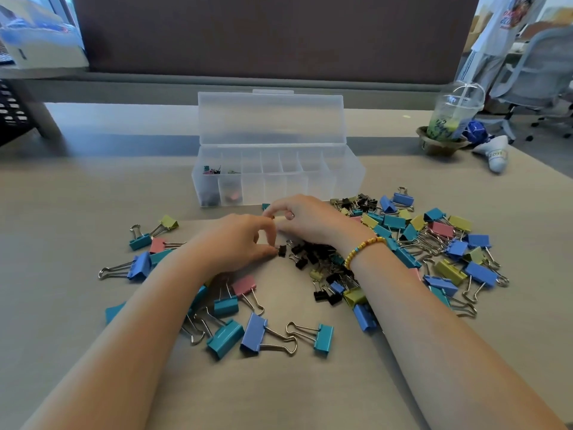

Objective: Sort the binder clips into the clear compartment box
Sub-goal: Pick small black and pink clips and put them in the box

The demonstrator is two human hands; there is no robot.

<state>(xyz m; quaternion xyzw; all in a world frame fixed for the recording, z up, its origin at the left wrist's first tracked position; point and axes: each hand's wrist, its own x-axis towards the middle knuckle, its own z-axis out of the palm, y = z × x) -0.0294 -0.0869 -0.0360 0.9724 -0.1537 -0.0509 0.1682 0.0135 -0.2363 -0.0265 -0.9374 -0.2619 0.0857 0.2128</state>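
From the head camera, your left hand (238, 240) has its grip closed in a pinch on a small black binder clip (281, 250). Your right hand (305, 220), with a yellow beaded bracelet (362, 249) at the wrist, has its fingers curled; what they hold is unclear. Glossy metal binder clips (434, 243) in blue, teal, pink, yellow-green and black lie scattered on the matte tan counter (93, 197). Behind them stands the clear compartment box (341, 175), frosted plastic, lid up, with clips in its two leftmost compartments. A domed plastic cup (454, 116) sits at far right, its print unreadable.
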